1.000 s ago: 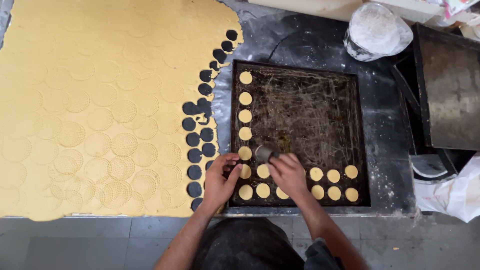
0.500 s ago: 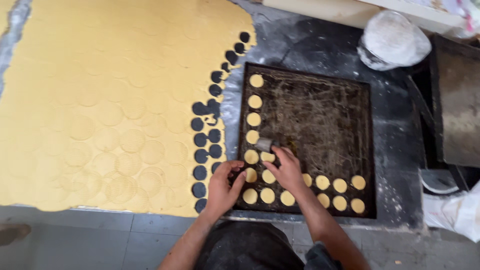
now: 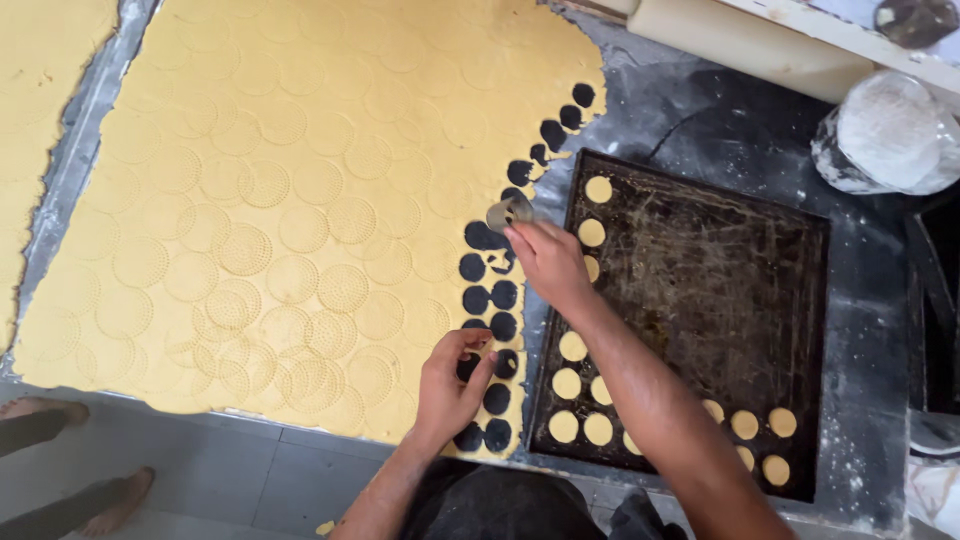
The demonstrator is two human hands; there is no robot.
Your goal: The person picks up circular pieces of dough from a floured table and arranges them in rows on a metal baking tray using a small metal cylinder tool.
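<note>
**A:** What is the right hand (image 3: 548,262) doing?

**B:** It is closed around a small round metal cutter (image 3: 508,213). The cutter sits at the edge of the big yellow dough sheet (image 3: 300,200), just by the row of dark holes (image 3: 488,298). The fingers cover part of the cutter, so I can only see its top.

**A:** And the left hand (image 3: 450,385)?

**B:** It is lower down, at the near edge of the dough, by more dark holes. The fingers are bent and pinched together. It may be holding a bit of dough, but I cannot tell, because the hand hides it.

**A:** Where are the cut circles?

**B:** On the dark baking tray (image 3: 730,290), just beside the dough. Little dough rounds (image 3: 566,383) go down its left side and along its near side. The right arm lies across the tray and hides some of them.

**A:** What else is there?

**B:** A rolling pin (image 3: 740,45) at the far side, cut off at the top. A clear bag of white flour (image 3: 885,135) is next to it. Another dough sheet (image 3: 45,100) is on the far left, cut off by the edge. Two bare feet (image 3: 60,450) of another person show at the bottom left, and the rest of that person is out of view.
</note>
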